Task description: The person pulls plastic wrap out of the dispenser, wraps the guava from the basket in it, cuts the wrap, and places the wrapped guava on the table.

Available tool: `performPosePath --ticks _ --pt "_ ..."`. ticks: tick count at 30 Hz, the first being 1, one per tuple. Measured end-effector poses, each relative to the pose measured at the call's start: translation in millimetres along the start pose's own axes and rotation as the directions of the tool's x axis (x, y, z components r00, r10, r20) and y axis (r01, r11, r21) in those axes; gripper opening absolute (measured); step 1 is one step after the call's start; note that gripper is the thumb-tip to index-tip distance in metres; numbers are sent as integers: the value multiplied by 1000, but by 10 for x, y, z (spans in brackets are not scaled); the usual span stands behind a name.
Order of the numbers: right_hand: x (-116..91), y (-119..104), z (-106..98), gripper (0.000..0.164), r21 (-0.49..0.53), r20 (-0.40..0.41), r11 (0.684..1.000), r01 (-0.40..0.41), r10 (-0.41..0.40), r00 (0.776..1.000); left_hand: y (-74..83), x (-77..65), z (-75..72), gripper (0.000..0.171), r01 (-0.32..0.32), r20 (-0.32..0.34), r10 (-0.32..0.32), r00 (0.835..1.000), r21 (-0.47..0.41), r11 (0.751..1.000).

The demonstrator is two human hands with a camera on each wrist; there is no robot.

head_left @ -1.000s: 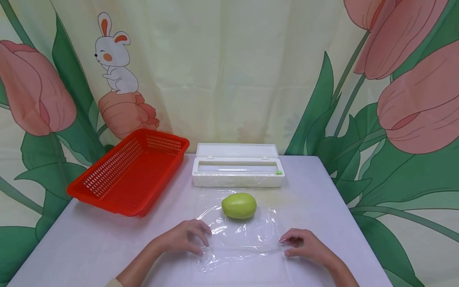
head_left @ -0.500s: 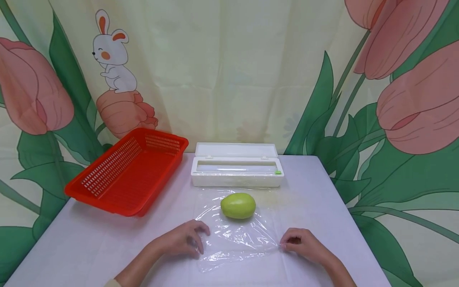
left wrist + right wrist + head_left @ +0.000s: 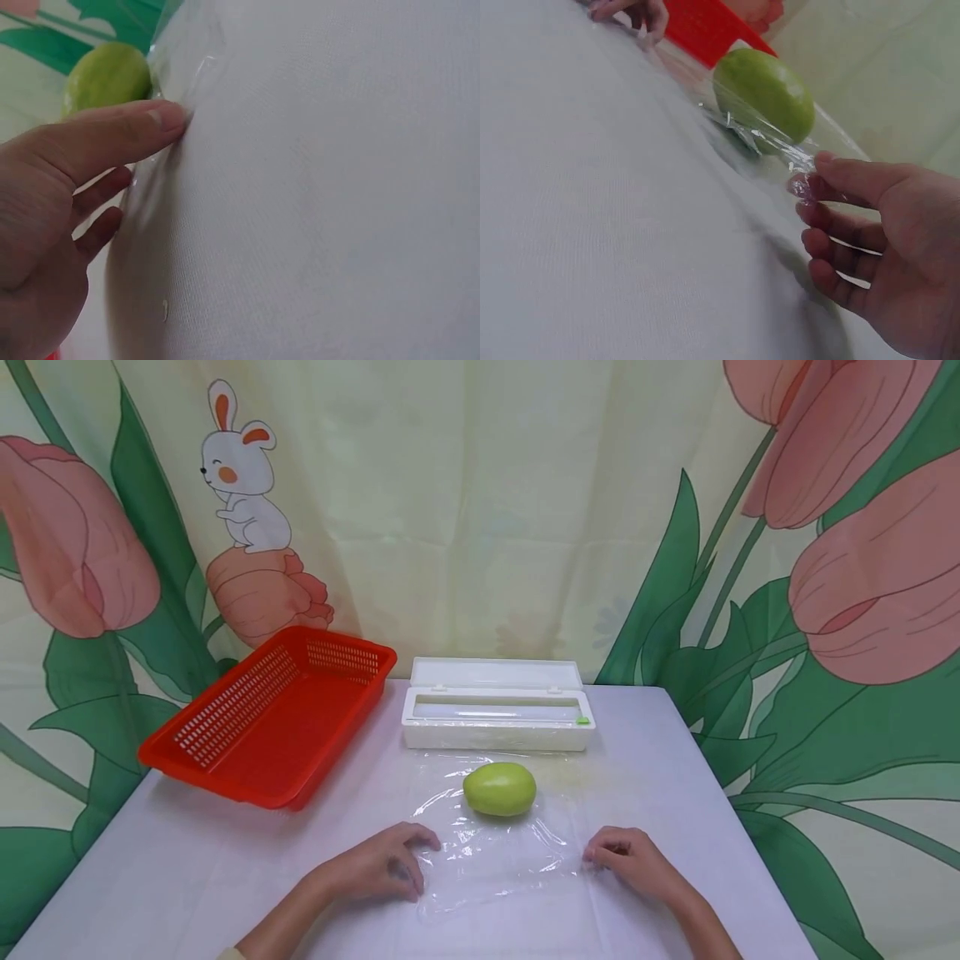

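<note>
Pinching film's (image 3: 491,853) edge: left hand (image 3: 378,864), seemingly

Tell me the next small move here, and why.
Probably raise the clear film's near edge toward the green fruit: the fruit lies uncovered on the film, the right hand pinches the film's right side, and the left hand is at its left.

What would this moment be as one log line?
left hand: pinches film; right hand: pinches film; fruit: on film; box: lid open; basket: left of box

green fruit (image 3: 499,789) on clear film (image 3: 491,856), hands (image 3: 384,862) (image 3: 633,862) at either side, open white box (image 3: 498,693) behind, red basket (image 3: 277,727)
</note>
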State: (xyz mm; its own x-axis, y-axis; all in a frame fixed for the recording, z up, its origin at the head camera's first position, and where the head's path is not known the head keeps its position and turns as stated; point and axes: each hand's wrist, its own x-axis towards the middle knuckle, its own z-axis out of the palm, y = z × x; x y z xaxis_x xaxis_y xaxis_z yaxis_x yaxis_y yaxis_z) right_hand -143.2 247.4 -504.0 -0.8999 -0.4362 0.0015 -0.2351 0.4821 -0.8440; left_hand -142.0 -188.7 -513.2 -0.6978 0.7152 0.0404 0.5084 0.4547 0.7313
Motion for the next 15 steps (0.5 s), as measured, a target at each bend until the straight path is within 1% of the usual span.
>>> performPosePath --ticks 2,5,7,8,10,12,15 --pt "14 -20 2 15 5 -20 1000 -18 18 1000 -2 12 -3 10 -19 -16 19 1000 -9 1000" --pt "35 -56 4 17 10 -64 999 -36 36 997 -8 25 -26 4 -61 -52 58 997 -47 997" --pt "51 -80 4 17 17 -106 999 -27 28 994 -15 35 -54 4 -91 -91 82 992 -90 992" --pt "58 -91 2 17 27 -127 999 -20 23 992 -17 40 -73 4 -96 -107 83 991 -125 988" --pt "72 -113 -7 17 53 -159 999 5 3 987 -20 53 -113 3 -95 -134 70 988 -183 978" --pt "90 -139 -19 19 78 -182 997 28 -14 983 -16 74 -155 2 -75 -152 41 988 -225 971" --pt "126 -175 -39 21 98 -193 994 44 -24 981 -7 106 -211 10 -39 -180 -5 984 -240 970"
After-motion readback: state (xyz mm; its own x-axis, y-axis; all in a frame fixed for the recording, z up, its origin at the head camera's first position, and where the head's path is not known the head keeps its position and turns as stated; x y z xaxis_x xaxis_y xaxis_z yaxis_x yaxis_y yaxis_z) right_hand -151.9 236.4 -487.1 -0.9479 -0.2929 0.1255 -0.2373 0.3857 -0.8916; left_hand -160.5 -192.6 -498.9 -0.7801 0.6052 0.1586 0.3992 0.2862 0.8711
